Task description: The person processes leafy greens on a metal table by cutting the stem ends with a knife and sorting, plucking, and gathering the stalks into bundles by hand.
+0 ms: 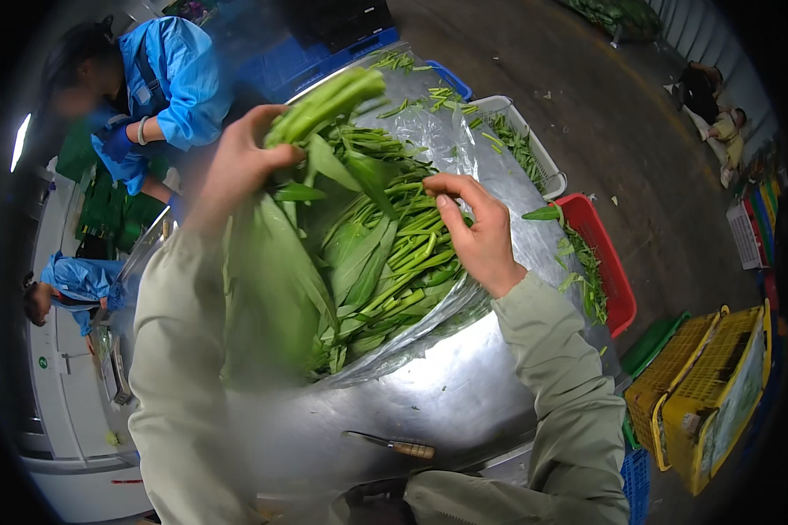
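My left hand is closed around a bunch of water spinach, its cut stems pointing up and its long leaves hanging down, blurred near the camera. A large heap of the same greens lies on a clear plastic sheet on the metal table. At the heap's right edge, my right hand has its fingers curled and thumb drawn in against the stems. Whatever sits between those fingertips is too small to make out. Toward me on the table lies a knife with a wooden handle.
Along the table's right side stand a white basket and a red basket, both holding greens. Yellow crates are on the floor at right. Two people in blue work at left, one close to my left arm. Blue crates stand beyond.
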{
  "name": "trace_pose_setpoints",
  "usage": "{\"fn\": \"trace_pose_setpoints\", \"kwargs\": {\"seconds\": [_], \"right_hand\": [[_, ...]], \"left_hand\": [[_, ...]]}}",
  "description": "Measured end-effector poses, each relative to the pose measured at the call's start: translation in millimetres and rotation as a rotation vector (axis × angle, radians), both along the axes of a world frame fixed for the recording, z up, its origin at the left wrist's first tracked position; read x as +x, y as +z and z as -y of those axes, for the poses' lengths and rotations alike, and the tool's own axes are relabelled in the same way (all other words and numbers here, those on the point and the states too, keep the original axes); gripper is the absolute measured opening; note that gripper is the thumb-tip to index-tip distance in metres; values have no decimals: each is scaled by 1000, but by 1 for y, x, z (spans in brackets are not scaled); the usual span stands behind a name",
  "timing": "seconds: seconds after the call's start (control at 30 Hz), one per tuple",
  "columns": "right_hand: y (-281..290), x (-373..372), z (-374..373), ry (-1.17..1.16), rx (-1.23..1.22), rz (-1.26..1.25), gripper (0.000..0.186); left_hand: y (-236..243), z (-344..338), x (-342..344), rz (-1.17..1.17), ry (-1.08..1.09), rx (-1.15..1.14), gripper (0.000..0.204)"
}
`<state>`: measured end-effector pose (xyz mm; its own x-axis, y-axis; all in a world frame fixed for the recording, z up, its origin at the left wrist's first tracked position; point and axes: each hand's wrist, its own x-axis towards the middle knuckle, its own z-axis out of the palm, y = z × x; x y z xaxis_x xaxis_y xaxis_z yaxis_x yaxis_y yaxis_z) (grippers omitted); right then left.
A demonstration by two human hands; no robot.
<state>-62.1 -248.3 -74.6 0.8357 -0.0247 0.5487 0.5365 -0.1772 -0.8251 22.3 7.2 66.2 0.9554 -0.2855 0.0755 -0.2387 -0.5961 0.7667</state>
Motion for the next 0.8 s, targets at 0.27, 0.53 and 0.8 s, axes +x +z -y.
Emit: {"fn": "trace_pose_setpoints", "kwargs": {"seconds": [0.27, 0.53, 0.8], "right_hand": [[51, 36, -49, 622, 773, -459, 36], [87, 48, -57, 831, 725, -400, 31], [29, 91, -37, 38, -276, 36, 65]], "left_hand": [[-3, -2, -6, 4, -46, 17, 68], [3, -8, -16, 314, 99, 209, 53], [29, -42, -31, 188, 248, -143, 40]]}}
